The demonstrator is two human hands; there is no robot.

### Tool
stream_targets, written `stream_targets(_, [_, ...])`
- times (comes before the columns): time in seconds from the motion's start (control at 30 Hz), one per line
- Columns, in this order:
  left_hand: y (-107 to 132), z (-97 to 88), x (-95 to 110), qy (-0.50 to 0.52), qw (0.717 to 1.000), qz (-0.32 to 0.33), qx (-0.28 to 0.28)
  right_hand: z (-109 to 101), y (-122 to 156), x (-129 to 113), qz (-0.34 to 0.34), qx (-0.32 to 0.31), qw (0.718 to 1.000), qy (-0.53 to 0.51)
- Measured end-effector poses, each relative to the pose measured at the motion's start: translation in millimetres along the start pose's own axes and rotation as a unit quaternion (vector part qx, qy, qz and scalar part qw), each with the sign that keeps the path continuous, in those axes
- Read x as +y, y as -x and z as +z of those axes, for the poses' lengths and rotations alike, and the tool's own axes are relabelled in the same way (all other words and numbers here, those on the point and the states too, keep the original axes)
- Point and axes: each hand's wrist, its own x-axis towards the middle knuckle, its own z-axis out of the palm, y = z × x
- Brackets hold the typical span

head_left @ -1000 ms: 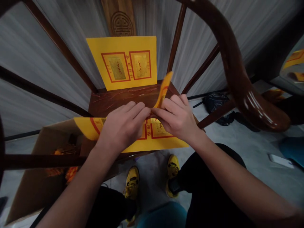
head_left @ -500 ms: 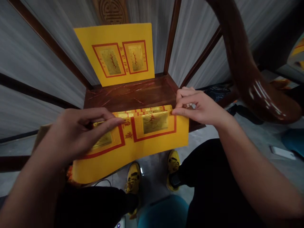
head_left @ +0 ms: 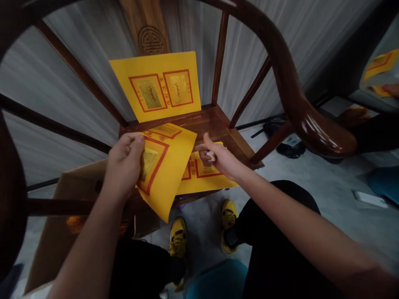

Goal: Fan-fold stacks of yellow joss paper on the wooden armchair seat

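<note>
We're looking down on a dark wooden horseshoe-back chair [head_left: 298, 107], with a cardboard box [head_left: 62, 216] low on the left and yellow sneakers [head_left: 178, 237] near us. A yellow paper sheet [head_left: 155, 85] leans upright against the chair's back slats, the seat [head_left: 218, 126] propping its lower edge. A second sheet [head_left: 207, 176] lies flat across the seat's near edge. Our left hand [head_left: 124, 164] pinches a third sheet [head_left: 165, 170] by its left side, lifting it clear of the seat. Our right hand [head_left: 216, 157] is narrow, thumb raised, fingers curled by a small pale speck [head_left: 211, 156]; we can't tell if it's gripping. Red-framed gold panels mark each sheet, their red characters too small to read.
</note>
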Motion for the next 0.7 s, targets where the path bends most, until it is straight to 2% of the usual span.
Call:
stream_targets(0.1, [3,5.8,-8,0.001,0.996,-0.057,-0.071,11,-1,2,-0.067,0.033,0.997,0.005])
stream_targets(0.2, [2,7.7,-14,-0.025,0.985,-0.094,-0.141,10,-4,-1,-0.105,0.04,0.991,0.067])
stream_targets(0.33, [-7,14.8,-26,-0.038,0.984,-0.028,-0.169,1,-7,-10,-0.139,0.015,0.976,0.169])
stream_targets(0.43, [-11,28.6,-29,-0.025,0.988,-0.042,-0.148,-2,-8,-15,-0.155,0.017,0.97,0.188])
stream_targets(0.53, [-14,44.3,-26,0.082,0.989,-0.072,-0.1,-3,-7,-16,-0.155,0.0,0.972,0.174])
stream_targets(0.6, [-17,51.5,-23,0.136,0.987,-0.034,-0.074,-4,-8,-17,-0.15,-0.007,0.974,0.169])
stream_targets(0.7, [-23,56.0,-20,0.161,0.986,0.028,-0.041,-7,-8,-16,-0.143,0.002,0.976,0.167])
